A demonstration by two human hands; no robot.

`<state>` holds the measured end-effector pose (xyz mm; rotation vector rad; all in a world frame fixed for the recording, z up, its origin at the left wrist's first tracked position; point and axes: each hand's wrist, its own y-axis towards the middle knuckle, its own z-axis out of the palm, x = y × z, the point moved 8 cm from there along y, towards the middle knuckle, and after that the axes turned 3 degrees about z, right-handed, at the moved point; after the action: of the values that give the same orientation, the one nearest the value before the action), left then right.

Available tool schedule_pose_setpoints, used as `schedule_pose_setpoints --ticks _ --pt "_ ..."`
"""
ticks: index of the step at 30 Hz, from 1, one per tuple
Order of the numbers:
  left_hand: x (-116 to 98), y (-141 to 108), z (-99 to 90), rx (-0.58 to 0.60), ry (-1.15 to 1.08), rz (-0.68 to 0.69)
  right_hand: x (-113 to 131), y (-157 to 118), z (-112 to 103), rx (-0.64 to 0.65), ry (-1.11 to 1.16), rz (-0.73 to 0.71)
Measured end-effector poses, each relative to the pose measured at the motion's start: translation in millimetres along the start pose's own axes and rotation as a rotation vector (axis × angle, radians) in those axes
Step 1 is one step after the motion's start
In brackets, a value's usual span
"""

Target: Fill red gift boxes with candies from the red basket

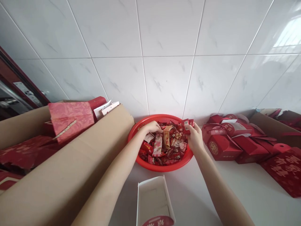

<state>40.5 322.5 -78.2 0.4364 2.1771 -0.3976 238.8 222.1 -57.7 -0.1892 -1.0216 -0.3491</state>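
A round red plastic basket [162, 168] stands against the tiled wall, filled with wrapped candies [175, 142] in red, gold and pink. My left hand [152, 127] reaches over its left side, fingers curled down among the wrappers; the fingertips are partly hidden, so I cannot make out what they hold. At the right rim, my right hand [195, 137] pinches a small red candy packet [187, 123] with white printing. In front of the basket is an open gift box [154, 199], white inside, with a red rounded flap at its near end.
On the left, a long cardboard carton [94, 160] holds red paper bags [70, 117]. Several folded red gift boxes [223, 147] crowd the right side, with another carton [264, 124] behind them. The white tabletop [195, 194] lies under everything.
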Motion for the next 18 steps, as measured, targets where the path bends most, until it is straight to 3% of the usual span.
schedule_pose_setpoints --ticks 2,6,18 --pt "-6.2 -9.8 -11.2 0.025 -0.064 0.029 -0.3 0.9 0.5 0.007 -0.010 0.002" --pt "-17.3 -27.6 -23.7 -0.035 -0.271 0.141 -0.7 1.1 1.0 0.006 -0.017 0.016" --pt "-26.5 -32.4 -13.8 -0.029 -0.385 0.226 -1.9 -2.2 8.3 0.075 -0.014 0.063"
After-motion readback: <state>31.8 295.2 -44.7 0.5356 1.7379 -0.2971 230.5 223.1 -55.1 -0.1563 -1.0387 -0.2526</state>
